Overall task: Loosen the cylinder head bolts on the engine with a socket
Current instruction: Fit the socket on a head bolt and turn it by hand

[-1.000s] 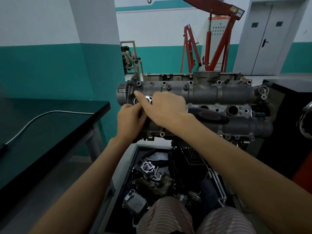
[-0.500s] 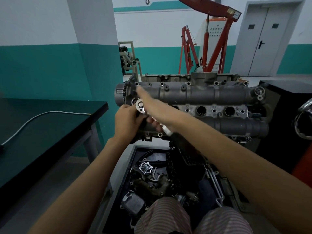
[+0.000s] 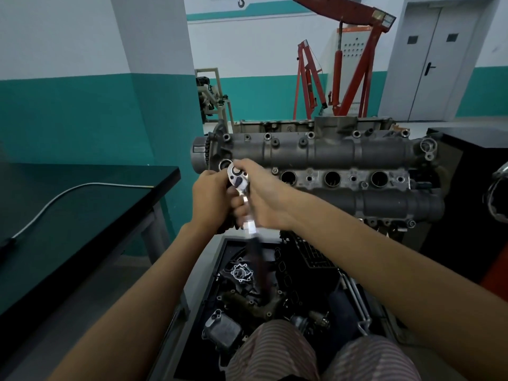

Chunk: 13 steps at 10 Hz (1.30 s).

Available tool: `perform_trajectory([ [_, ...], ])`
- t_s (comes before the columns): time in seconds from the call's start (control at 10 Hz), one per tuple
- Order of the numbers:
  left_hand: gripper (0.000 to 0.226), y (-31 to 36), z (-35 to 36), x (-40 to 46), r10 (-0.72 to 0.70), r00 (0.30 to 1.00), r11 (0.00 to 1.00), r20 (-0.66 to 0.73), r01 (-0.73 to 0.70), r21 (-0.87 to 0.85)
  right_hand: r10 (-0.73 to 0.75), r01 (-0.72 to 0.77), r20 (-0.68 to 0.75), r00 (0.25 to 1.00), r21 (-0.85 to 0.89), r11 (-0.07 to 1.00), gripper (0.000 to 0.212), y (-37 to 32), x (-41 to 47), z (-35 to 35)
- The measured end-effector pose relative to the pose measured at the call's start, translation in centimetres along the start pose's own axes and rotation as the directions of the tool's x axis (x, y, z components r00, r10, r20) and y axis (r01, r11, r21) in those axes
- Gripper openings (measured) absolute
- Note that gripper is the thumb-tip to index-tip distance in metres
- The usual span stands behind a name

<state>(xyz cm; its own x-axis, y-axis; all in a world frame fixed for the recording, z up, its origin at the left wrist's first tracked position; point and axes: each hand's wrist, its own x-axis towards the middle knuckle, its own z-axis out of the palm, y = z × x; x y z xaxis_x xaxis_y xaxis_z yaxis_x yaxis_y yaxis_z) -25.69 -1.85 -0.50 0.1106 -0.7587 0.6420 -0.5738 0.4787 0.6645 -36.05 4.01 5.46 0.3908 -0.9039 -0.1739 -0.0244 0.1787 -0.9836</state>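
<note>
My hands: two, left [image 3: 210, 200] and right [image 3: 264, 198], both curled around one ratchet [image 3: 238, 179].
Engine [image 3: 330, 171]: one before me.
Round open bores [image 3: 332, 178] along its top: three clearly visible.
Red hoists [image 3: 354, 64]: two.
Black table [image 3: 82, 204]: one.
Parts tray [image 3: 217, 259]: one.
Grey doors [image 3: 437, 59]: one double pair.

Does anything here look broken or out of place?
Nothing looks broken. The only mess is loose engine parts heaped in the black tray under the engine; both hands hold the ratchet.

Engine [image 3: 330, 166] stands behind parts tray [image 3: 217, 270]; table [image 3: 82, 204] left.
</note>
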Motion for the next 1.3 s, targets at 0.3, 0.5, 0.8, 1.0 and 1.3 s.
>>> perform_trajectory([
  [0.3, 0.026, 0.5, -0.5, 0.4, 0.102, 0.993, 0.973, 0.050, -0.110, 0.202, -0.636, -0.149, -0.110, 0.764, -0.989, -0.009, 0.075, -1.5, 0.3, -1.3],
  [0.5, 0.035, 0.4, -0.1, 0.1, 0.019, 0.997, 0.994, -0.080, -0.010, 0.109, 0.057, -0.061, 0.036, 0.998, 0.111, 0.992, 0.061, -0.1, 0.1, 0.4],
  [0.8, 0.031, -0.2, 0.0, 0.1, 0.140, 0.990, 0.970, -0.001, -0.137, 0.200, -0.525, -0.039, -0.066, 0.848, -0.997, 0.063, 0.069, -2.3, 0.7, -1.8],
  [1.0, 0.026, 0.1, -0.2, -0.3, -0.017, 0.994, 0.992, -0.109, 0.030, 0.124, 0.077, -0.088, 0.050, 0.996, 0.315, 0.945, 0.070, 0.0, 0.8, 0.2],
  [1.3, 0.020, 0.1, -0.2, -0.2, 0.280, 0.960, 0.914, -0.021, -0.260, 0.313, -0.501, -0.038, -0.108, 0.859, -0.988, 0.147, 0.073, -3.5, -0.1, -1.8],
])
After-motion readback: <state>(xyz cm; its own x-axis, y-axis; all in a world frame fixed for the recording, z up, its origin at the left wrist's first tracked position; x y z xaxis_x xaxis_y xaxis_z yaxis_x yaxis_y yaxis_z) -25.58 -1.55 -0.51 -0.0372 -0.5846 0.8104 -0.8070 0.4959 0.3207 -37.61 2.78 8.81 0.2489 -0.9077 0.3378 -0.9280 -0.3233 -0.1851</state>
